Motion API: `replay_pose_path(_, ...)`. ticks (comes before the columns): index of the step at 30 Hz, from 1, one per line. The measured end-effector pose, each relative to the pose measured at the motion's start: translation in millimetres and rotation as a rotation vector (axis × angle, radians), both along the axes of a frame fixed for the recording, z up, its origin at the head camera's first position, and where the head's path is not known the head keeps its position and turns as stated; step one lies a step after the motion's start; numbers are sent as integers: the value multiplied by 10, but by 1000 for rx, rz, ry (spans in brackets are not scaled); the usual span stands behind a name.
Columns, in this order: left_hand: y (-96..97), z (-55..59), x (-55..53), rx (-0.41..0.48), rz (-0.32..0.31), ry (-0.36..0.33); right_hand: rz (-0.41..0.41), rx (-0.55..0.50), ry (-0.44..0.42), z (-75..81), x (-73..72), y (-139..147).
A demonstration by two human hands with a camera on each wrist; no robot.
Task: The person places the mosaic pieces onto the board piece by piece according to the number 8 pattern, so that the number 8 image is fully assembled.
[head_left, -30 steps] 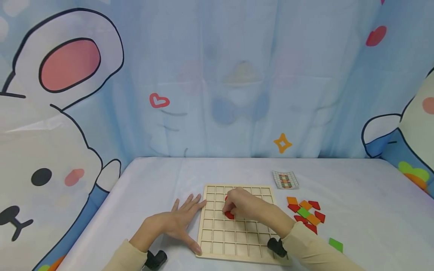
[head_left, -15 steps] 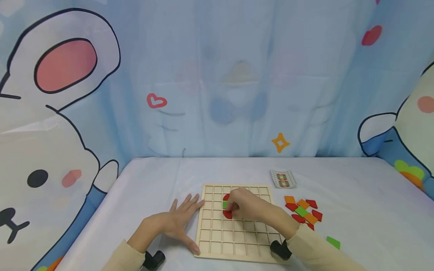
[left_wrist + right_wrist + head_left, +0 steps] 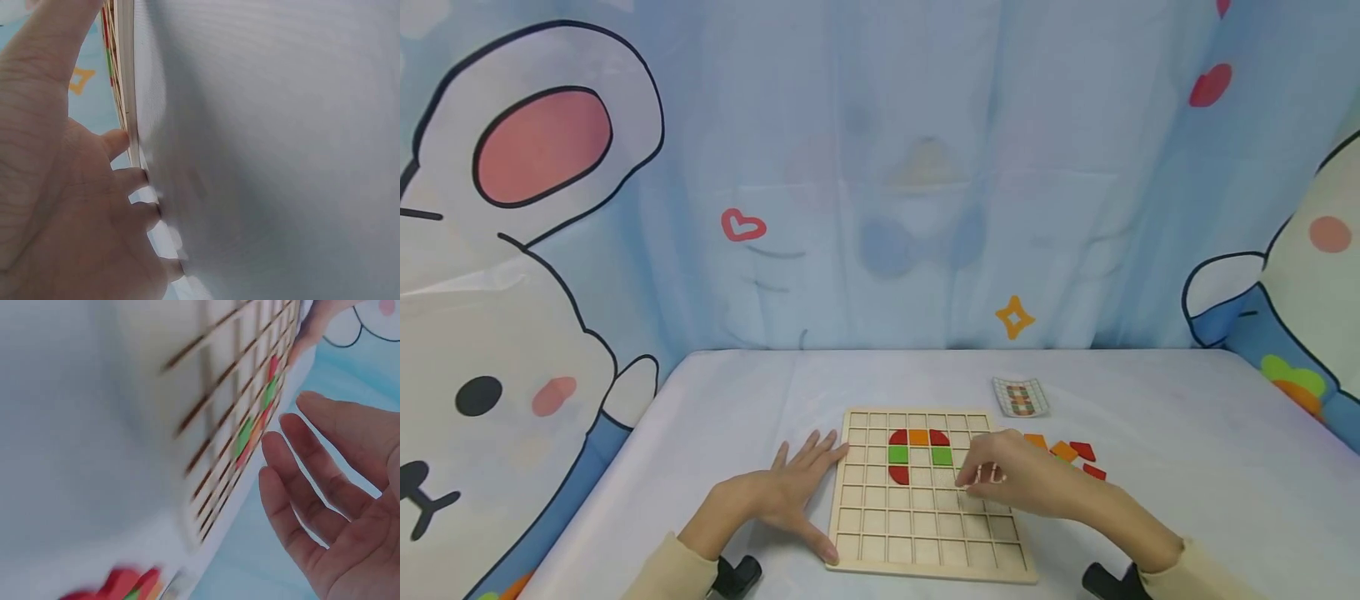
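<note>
A wooden grid board (image 3: 910,550) lies on the white table. Set in its upper cells are three round-cornered red tiles (image 3: 898,475), an orange square tile (image 3: 918,437) and two green square tiles (image 3: 942,456). My left hand (image 3: 793,492) spreads beside the board's left side, thumb and fingertips at its edge; the left wrist view shows the fingers (image 3: 144,215) along that edge. Over the board's right part hovers my right hand (image 3: 1030,475). In the right wrist view its fingers (image 3: 306,494) are loosely bent, apart from each other, with nothing between them.
Right of the board lies a loose group of red tiles (image 3: 1083,451), orange tiles (image 3: 1035,440) and green ones, partly hidden behind my right hand. A small printed pattern card (image 3: 1021,398) lies behind them. A cartoon curtain (image 3: 850,292) hangs beyond the table's far edge.
My right hand has left the red, green and orange tiles in the upper cells and moved right, uncovering them. My left hand stays at the board's edge.
</note>
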State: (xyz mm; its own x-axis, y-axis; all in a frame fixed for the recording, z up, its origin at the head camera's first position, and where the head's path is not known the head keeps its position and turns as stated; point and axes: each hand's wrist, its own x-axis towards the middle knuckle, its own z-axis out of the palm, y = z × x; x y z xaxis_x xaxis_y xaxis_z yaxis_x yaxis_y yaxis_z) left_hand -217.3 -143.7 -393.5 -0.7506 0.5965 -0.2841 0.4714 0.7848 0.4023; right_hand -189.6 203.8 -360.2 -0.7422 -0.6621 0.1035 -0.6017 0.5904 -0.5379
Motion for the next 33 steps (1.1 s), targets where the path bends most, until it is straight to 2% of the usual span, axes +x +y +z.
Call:
replay_pose_path(6, -19, -19, 3, 13, 0, -14, -83, 60, -81, 34, 113, 552)
replay_pose_path(9, -22, -26, 11, 12, 6, -18, -158, 102, -164, 37, 145, 771)
replay_pose_path(16, -21, -10, 31, 16, 5, -20, -320, 202, -275, -98, 218, 1096)
replay_pose_path(24, 33, -6, 15, -5, 6, -17, -316, 129, -273, -361, 305, 1406)
replay_pose_path(33, 19, -18, -11, -9, 14, -17, -293, 40, -330, -347, 256, 1456)
